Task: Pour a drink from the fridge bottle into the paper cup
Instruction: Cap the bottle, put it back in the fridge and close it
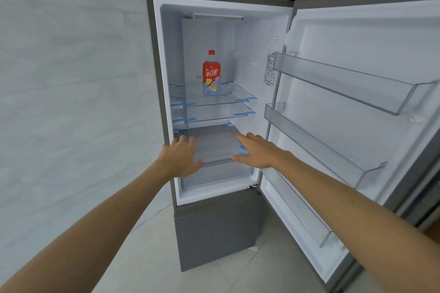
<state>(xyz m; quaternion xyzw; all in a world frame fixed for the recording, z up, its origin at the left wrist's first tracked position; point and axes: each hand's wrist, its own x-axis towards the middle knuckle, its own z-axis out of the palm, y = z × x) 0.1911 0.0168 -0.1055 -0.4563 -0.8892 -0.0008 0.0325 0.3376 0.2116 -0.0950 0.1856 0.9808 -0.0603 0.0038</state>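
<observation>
Left hand (pixel 181 157): open, fingers straight and slightly spread, palm turned away from the camera, holding nothing. It is positioned at the left front edge of the fridge (pixel 152 78) compartment, level with the lowest shelf cover (pixel 214 143); whether it touches that cover cannot be told. Right hand (pixel 254 150): open, fingers extended toward the fridge interior, holding nothing, located at the right front corner of the same cover, in front of strips of blue tape (pixel 242 147). The bottle (pixel 211 74) stands upright inside the fridge on the upper glass shelf (pixel 188 95), near the centre and toward the rear wall, well above both hands. It has a red cap and reddish contents. Its label is red above, with yellow and light blue graphics below, and carries large white Chinese characters reading 冰红茶; the smaller print is not legible. The fridge door (pixel 357 38) is swung fully open on the right side of the fridge and carries two clear door bins (pixel 345 83). A printed sticker (pixel 270 69) is fixed to the right inner wall of the fridge; its text is too small to read.
</observation>
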